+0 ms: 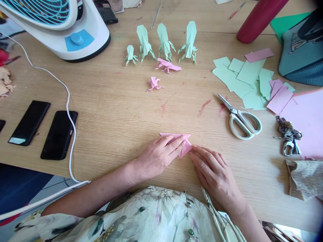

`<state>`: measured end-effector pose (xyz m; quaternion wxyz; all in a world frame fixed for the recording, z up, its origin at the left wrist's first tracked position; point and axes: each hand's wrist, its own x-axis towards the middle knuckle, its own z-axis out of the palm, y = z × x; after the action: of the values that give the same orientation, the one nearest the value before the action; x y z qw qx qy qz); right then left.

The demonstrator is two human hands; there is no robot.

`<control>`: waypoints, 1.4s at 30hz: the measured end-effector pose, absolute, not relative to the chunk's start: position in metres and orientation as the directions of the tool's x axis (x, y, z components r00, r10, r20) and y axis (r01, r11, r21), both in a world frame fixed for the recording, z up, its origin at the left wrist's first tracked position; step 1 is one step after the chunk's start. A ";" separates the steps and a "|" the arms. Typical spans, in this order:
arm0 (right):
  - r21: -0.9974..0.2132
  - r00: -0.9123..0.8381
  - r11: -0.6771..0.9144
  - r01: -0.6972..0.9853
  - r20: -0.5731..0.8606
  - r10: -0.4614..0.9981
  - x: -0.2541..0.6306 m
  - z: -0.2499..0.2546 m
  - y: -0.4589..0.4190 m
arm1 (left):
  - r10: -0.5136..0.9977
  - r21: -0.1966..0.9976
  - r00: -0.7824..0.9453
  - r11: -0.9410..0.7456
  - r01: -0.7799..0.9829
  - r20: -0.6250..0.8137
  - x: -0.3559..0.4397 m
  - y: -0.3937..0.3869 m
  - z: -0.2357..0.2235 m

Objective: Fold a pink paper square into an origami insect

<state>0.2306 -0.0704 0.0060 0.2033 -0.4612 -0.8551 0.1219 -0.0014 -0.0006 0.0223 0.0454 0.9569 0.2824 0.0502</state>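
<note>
A folded piece of pink paper [185, 148] lies on the wooden table in front of me, with pointed corners at its top. My left hand [157, 156] rests over its left part, fingers together and pressing it down. At the paper's right corner, my right hand [214, 169] has its fingertips closed on the edge; its thumb is mostly hidden. Farther back stand several light green folded paper figures with legs, among them a tall one [189, 40] and a small one [130, 55]. Two pink folded figures, a long one [168, 65] and a small one [153, 83], sit nearer.
Scissors [243, 121] lie to the right, near green paper pieces [252, 72] and keys [289, 134]. A red bottle [259, 20] and a blue bag [302, 50] stand behind. On the left are a fan [85, 27], a white cable [69, 97] and two phones, one [59, 134] under the cable.
</note>
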 end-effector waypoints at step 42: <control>-0.343 -0.466 0.500 0.795 0.183 0.866 0.203 -0.001 -0.085 | 0.554 0.078 0.831 -0.831 0.550 0.048 0.001 -0.004 0.021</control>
<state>0.2033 -0.0850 -0.0009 0.1682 -0.4887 -0.8497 0.1048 0.0006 -0.0044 0.0212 0.0305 0.9563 0.2888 0.0342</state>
